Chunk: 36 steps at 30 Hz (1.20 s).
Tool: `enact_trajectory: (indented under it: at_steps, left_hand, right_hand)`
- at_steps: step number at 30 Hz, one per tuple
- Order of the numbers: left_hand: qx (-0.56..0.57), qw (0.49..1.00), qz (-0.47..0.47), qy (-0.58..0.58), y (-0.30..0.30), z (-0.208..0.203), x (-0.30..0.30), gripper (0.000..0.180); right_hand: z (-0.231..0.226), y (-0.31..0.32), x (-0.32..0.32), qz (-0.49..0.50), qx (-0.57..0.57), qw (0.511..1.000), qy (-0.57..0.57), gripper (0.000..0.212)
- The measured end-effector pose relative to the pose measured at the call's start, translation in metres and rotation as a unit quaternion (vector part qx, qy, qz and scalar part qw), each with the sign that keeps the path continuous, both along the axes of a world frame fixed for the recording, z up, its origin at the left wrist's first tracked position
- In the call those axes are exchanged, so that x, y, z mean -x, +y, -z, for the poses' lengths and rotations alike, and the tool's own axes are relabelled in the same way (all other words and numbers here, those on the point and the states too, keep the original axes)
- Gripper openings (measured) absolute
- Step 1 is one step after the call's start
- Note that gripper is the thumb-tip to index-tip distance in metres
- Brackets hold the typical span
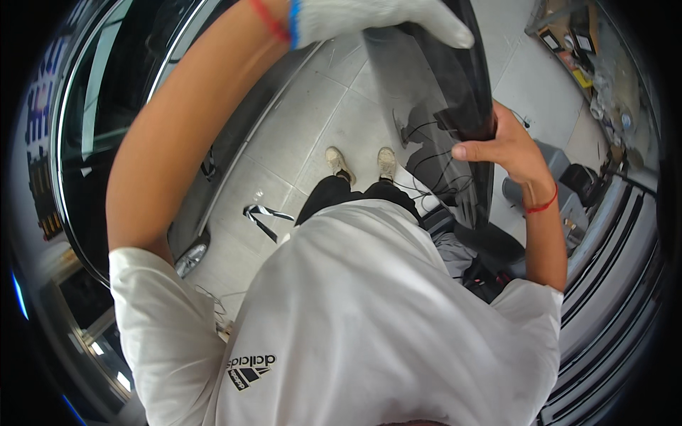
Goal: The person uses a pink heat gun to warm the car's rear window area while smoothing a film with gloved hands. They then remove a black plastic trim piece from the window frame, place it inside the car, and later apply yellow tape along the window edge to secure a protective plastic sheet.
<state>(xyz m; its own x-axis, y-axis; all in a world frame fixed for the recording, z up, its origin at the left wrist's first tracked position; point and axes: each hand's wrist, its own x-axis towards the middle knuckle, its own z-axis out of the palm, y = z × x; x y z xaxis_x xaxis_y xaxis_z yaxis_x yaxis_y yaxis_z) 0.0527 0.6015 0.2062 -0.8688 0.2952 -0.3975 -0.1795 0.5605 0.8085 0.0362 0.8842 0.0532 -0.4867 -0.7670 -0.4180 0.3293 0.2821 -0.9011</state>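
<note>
A glossy dark curved car panel (444, 92) stands on end in front of me, its shiny face mirroring parts of the room. Around its right edge my bare right hand (515, 145) is closed, the thumb lying on the front face. My left hand (383, 18), in a white knit glove with a blue cuff, reaches across the top of the panel. Its fingers are stretched out and lie against the surface; the thumb is not visible. The upper end of the panel runs out of the picture.
On my left stands a dark car (92, 121) with chrome window trim. A black-and-white strap (263, 219) lies on the tiled floor (312, 106). To the right are a cluttered shelf (582, 71), a grey case (561, 177) and a rack of long dark strips (611, 263).
</note>
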Motion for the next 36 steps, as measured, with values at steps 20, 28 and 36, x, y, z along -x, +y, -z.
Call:
enact_trajectory:
  at_steps: [20,28,36]
  left_hand:
    - [0.186,0.972,0.143,0.012,-0.024,0.079,-0.016,0.037]
    - [0.270,0.901,-0.027,0.339,-0.051,0.074,-0.093,0.041]
    - [0.337,0.873,0.226,0.270,0.028,0.167,-0.148,0.038]
  right_hand:
    - [0.080,0.005,-0.073,0.012,0.081,0.950,-0.302,0.081]
    - [0.107,-0.015,-0.100,-0.030,0.056,0.923,-0.380,0.064]
    - [0.070,-0.060,-0.087,-0.162,-0.085,0.945,-0.272,0.080]
